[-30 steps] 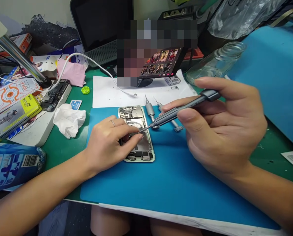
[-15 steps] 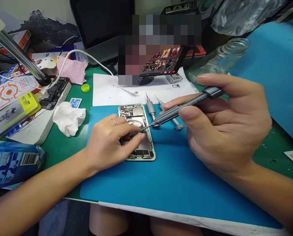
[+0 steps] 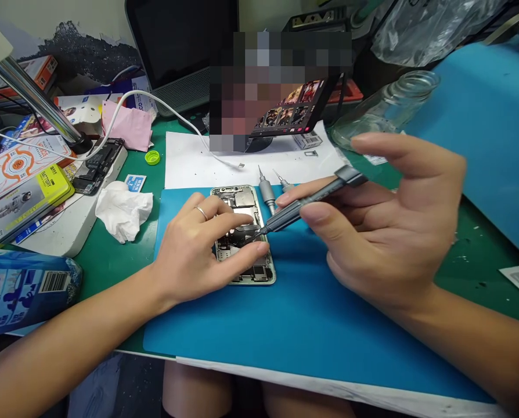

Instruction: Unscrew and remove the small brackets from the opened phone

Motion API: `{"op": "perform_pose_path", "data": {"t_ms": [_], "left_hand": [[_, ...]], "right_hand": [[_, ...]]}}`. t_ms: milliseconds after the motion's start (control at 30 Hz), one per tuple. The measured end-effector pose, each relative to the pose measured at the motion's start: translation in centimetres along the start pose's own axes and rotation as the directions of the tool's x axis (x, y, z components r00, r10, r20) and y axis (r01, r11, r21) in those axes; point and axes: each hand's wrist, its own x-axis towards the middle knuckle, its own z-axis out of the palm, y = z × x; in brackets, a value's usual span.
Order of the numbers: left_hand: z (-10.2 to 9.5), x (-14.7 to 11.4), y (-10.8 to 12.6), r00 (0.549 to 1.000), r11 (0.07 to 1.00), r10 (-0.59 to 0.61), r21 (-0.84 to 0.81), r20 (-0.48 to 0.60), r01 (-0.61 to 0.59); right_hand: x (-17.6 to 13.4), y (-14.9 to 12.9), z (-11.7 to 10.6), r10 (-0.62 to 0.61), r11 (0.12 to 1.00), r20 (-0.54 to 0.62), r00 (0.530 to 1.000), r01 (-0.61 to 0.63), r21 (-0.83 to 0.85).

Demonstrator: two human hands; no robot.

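Note:
An opened phone (image 3: 266, 273) lies upright on the blue mat with its inner parts bare. My left hand (image 3: 194, 249), a ring on one finger, rests over the phone's left side. Its thumb and index finger are apart, on either side of the screwdriver's tip. In my right hand (image 3: 385, 226) is a dark grey screwdriver (image 3: 292, 213), held between thumb and fingers, slanting down to the left. The tip reaches the phone's middle, by a dark part; exact contact is hard to see. My right index finger is raised off the handle.
Two more screwdrivers (image 3: 266, 188) lie just beyond the phone, partly covered by my right hand. Behind them are white paper (image 3: 185, 162), a cable and a propped-up screen (image 3: 285, 110). A crumpled tissue (image 3: 124, 212) sits left; a glass jar (image 3: 385, 110) lies at the back right.
My left thumb and index finger have spread apart from the screwdriver's tip. My right hand has moved slightly left with the screwdriver, and its index finger has come off the handle's end.

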Motion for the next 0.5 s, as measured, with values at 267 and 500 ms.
{"op": "perform_pose_path", "data": {"t_ms": [267,500], "left_hand": [[-0.2,0.2,0.7,0.994,0.995,0.099,-0.003,-0.039,-0.099],[-1.1,-2.3,5.2,0.870,0.849,0.470,0.191,0.153,-0.492]], "right_hand": [[0.4,-0.1,0.0,0.068,0.995,-0.018,0.998,-0.067,0.068],[0.4,0.2,0.2,0.003,0.997,-0.009,1.000,-0.002,0.078]]}}
